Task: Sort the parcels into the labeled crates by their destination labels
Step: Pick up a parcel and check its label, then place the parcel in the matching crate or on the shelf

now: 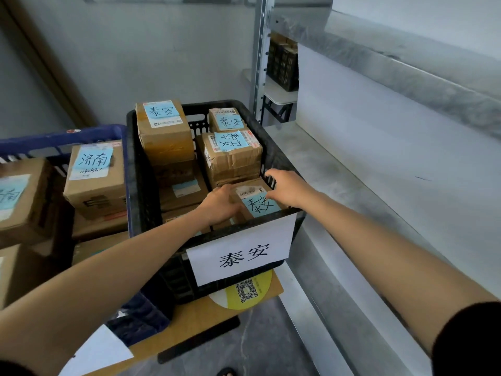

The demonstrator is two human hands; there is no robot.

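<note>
Down at the near right corner of the black crate point(138, 169), the parcel point(260, 204) lies between my hands, left hand point(219, 204) curled round its left side and right hand point(287, 188) pinching its far right edge, both equally near.

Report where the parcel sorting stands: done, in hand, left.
Done: the black crate signed 泰安 holds three parcels with 泰安 notes, such as the tall parcel; the blue crate holds a 济南 parcel. In hand: the left hand and right hand grip another 泰安 parcel at the black crate's near right corner. Left: no unsorted parcels show in this view, so I cannot tell.
</note>
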